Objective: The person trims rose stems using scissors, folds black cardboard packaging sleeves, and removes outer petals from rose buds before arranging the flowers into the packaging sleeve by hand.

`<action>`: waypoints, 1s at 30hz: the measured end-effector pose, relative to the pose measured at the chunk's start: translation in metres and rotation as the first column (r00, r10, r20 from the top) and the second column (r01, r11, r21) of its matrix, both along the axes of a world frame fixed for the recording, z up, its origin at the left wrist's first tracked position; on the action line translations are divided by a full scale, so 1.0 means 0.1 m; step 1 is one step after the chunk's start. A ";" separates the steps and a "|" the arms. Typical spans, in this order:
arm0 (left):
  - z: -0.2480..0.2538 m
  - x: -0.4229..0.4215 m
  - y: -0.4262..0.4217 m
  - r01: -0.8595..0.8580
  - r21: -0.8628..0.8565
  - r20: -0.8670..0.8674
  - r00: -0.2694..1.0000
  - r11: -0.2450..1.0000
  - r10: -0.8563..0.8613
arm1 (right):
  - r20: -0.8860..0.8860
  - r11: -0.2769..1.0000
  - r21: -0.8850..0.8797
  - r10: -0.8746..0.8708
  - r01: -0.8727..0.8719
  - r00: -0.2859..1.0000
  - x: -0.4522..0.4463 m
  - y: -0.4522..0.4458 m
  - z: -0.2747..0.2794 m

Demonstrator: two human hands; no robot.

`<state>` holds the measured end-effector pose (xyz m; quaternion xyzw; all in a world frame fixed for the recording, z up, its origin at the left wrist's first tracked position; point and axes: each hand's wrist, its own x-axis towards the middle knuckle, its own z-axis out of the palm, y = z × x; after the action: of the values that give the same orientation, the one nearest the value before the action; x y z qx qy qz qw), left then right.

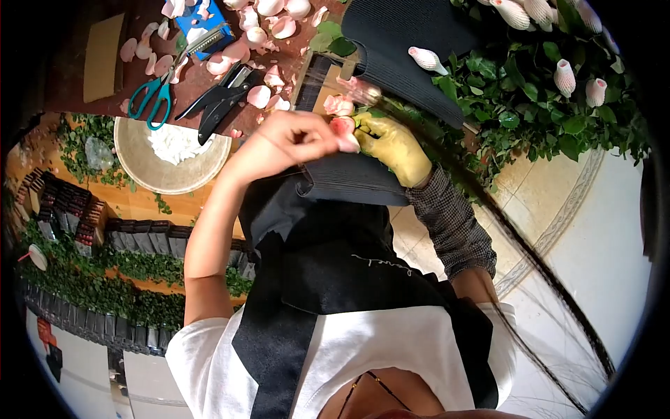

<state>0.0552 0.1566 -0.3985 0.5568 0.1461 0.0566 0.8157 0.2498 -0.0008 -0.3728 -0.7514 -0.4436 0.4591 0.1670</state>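
Note:
My left hand (293,140), bare, is closed with thumb and fingers pinched at a pink rose (343,127). A pale outer petal (348,144) shows at its fingertips. On the other side, my right hand (394,146) wears a yellow glove and is closed around the green base of the same rose. The rose is small and partly covered by the fingers. Just beyond my hands lie pink rose blooms (338,105) by a piece of cardboard. Beneath my hands is a dark ribbed cloth (349,183).
Loose petals (283,26) litter the reddish table, with teal-handled scissors (150,101), a black stapler (227,98) and a blue box (204,31). Below sits a bowl (129,167) with white pieces. Net-wrapped roses (564,78) with leafy stems lie at right. Blurred dark strands cross the view.

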 end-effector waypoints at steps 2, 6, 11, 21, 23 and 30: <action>-0.04 -0.02 0.02 -0.355 -0.006 -0.330 0.883 0.935 0.333 | 0.010 0.996 0.077 0.051 -0.052 0.999 0.01 0.01 0.02; -0.09 -0.09 0.09 -0.282 0.141 -0.533 0.786 0.949 0.313 | 0.131 0.969 0.167 0.162 -0.183 0.978 0.01 0.01 0.15; 0.00 0.05 -0.18 -0.018 0.652 -0.354 0.877 0.758 0.325 | 0.535 0.933 0.306 -0.006 -0.187 0.845 -0.07 0.21 0.60; 0.00 0.15 -0.26 0.017 0.706 -0.384 0.850 0.708 0.362 | 0.510 0.906 0.409 -0.328 0.111 0.795 0.08 0.06 0.00; 0.09 0.16 -0.28 -0.012 0.716 -0.361 0.849 0.698 0.385 | 0.294 0.877 0.401 -0.398 0.266 0.869 0.11 -0.04 0.23; 1.04 0.44 -0.51 -0.255 0.484 -0.062 0.944 0.837 0.324 | 0.488 0.923 0.371 -0.285 0.099 0.825 0.06 -0.40 1.05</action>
<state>0.0988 0.1056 -0.2948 0.7115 0.2681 0.1736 0.6258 0.2559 -0.0403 -0.2674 -0.8514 -0.4637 0.1320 0.2065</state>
